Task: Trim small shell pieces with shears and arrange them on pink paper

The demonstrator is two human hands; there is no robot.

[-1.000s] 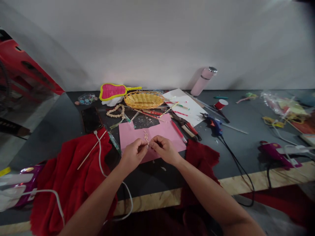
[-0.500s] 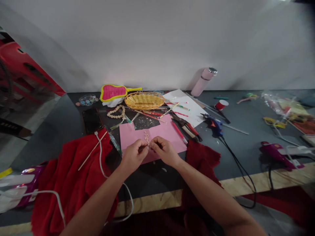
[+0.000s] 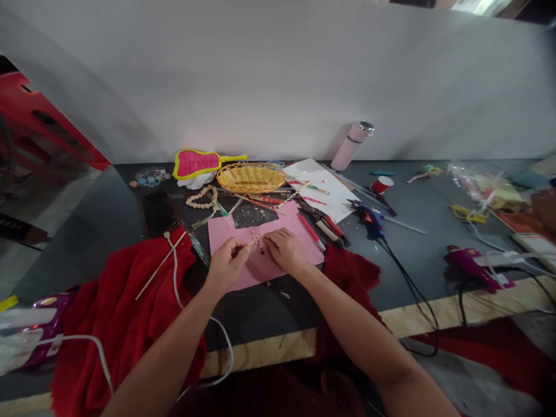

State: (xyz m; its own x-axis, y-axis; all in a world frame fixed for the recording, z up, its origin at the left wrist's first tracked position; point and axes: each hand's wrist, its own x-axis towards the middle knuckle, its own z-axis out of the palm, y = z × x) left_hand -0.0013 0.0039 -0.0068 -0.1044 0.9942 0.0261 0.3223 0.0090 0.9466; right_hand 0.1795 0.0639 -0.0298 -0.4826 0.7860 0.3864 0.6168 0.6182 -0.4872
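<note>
My left hand (image 3: 226, 262) is closed in a pinch over the pink paper (image 3: 252, 274). A tiny pale piece shows at its fingertips, too small to name. Just right of it, my right hand (image 3: 284, 249) rests low over the paper, fingers bent and reaching the small pile of pale pieces (image 3: 256, 240). Whether it grips one of them is hidden. The pieces lie near the middle of the paper, between the two hands. Behind the left hand lies a heart-shaped ring of similar pale pieces (image 3: 202, 197).
Behind the paper stand a wicker basket (image 3: 251, 178) and a pink bottle (image 3: 351, 146). Pliers (image 3: 326, 225) and a blue glue gun (image 3: 369, 219) with a black cord lie to the right. Left are a phone (image 3: 160, 212) and a red cloth (image 3: 125, 295) with a white cable.
My hands have moved apart from their meeting point. The left drew back leftward with its pinch, and the right flattened onto the pile. The view has shifted slightly.
</note>
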